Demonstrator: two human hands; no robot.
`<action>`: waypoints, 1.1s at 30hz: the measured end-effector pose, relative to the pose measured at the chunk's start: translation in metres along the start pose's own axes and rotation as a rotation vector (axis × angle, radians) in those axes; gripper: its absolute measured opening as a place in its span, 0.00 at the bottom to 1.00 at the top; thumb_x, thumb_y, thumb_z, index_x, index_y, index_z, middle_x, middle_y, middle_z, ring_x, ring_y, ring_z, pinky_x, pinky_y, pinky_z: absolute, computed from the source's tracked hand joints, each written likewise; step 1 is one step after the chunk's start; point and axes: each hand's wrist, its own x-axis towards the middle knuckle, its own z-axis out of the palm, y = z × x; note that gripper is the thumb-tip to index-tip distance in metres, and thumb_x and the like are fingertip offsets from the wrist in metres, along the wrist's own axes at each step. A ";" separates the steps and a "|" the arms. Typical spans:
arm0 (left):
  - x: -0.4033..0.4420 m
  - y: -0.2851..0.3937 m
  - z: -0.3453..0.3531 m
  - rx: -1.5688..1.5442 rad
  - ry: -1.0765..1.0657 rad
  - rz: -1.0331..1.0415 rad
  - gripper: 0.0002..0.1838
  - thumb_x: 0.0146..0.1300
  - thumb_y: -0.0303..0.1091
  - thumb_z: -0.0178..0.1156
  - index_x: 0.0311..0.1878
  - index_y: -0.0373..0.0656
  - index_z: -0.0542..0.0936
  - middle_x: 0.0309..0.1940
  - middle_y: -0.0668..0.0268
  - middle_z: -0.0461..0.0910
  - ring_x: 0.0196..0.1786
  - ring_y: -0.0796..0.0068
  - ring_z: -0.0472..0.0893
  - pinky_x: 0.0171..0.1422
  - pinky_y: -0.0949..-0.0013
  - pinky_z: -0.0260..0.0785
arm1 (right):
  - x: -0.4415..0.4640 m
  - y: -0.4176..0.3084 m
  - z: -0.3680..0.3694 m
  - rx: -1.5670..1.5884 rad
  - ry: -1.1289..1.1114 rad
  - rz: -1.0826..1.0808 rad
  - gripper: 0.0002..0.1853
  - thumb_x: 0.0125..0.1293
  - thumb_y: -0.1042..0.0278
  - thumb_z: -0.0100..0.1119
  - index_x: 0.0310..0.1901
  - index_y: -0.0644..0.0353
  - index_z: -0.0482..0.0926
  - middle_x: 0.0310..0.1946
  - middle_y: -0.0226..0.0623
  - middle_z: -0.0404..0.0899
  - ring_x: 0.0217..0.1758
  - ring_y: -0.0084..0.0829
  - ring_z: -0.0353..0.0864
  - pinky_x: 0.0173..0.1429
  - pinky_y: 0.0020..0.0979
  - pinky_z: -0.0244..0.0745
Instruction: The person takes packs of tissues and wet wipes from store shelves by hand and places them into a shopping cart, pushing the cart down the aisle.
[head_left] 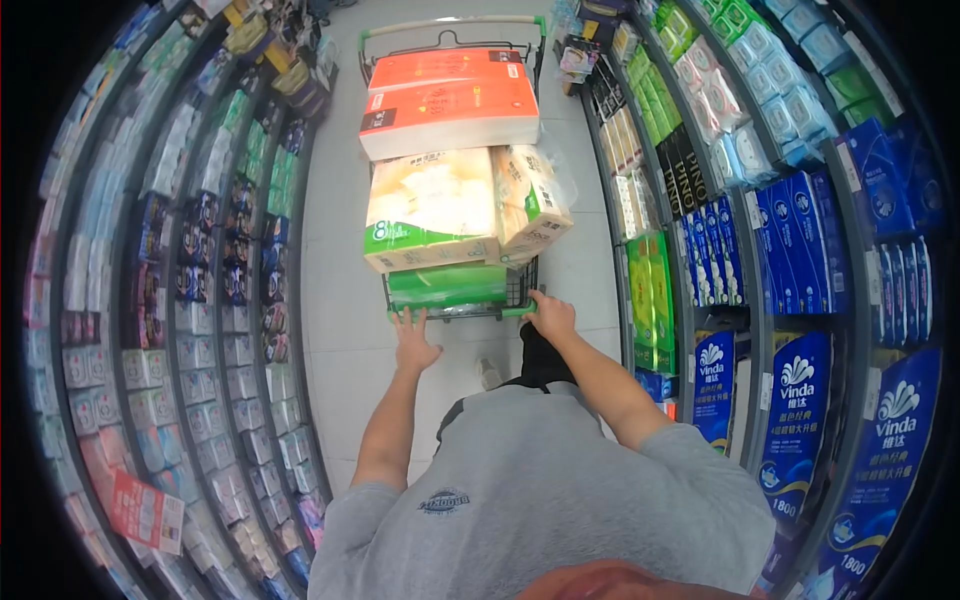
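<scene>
A shopping cart (455, 35) stands in front of me, loaded with tissue packs. Two red-orange packs (450, 105) lie at its far end. Nearer are a cream and green pack (430, 205) and a similar pack (527, 200) tilted at its right. A green pack (447, 287) is low at the near end. My left hand (413, 340) rests at the cart's near left edge, fingers spread and pointing forward, thumb out to the side. At the near right corner, my right hand (550, 316) has its fingers closed round the cart's green corner.
Shelves of small packs (205, 350) line the left side. On the right, shelves hold blue Vinda packs (797, 400), green packs (652, 300) and wipes (780, 85). A red sign (147, 512) sticks out at the lower left. The tiled floor (335, 220) runs between the shelves.
</scene>
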 end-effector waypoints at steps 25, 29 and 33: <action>0.244 0.085 -0.075 -0.080 -0.122 -0.169 0.48 0.36 0.45 0.73 0.68 0.54 0.69 0.76 0.48 0.49 0.78 0.37 0.35 0.81 0.48 0.36 | 0.264 0.049 -0.071 0.030 -0.056 -0.240 0.28 0.45 0.49 0.75 0.46 0.50 0.76 0.30 0.41 0.83 0.35 0.44 0.85 0.38 0.44 0.78; 0.279 0.101 -0.085 -0.030 -0.170 -0.177 0.48 0.36 0.45 0.73 0.68 0.54 0.69 0.76 0.48 0.49 0.78 0.37 0.34 0.81 0.47 0.36 | 0.298 0.053 -0.086 0.021 -0.075 -0.233 0.28 0.45 0.50 0.76 0.46 0.50 0.76 0.30 0.40 0.83 0.35 0.44 0.85 0.38 0.44 0.78; 0.305 0.108 -0.093 -0.023 -0.139 -0.158 0.48 0.36 0.46 0.73 0.68 0.54 0.69 0.75 0.47 0.49 0.78 0.36 0.34 0.81 0.46 0.35 | 0.326 0.054 -0.089 0.040 -0.060 -0.213 0.28 0.45 0.50 0.76 0.46 0.50 0.76 0.30 0.40 0.83 0.36 0.44 0.85 0.37 0.44 0.77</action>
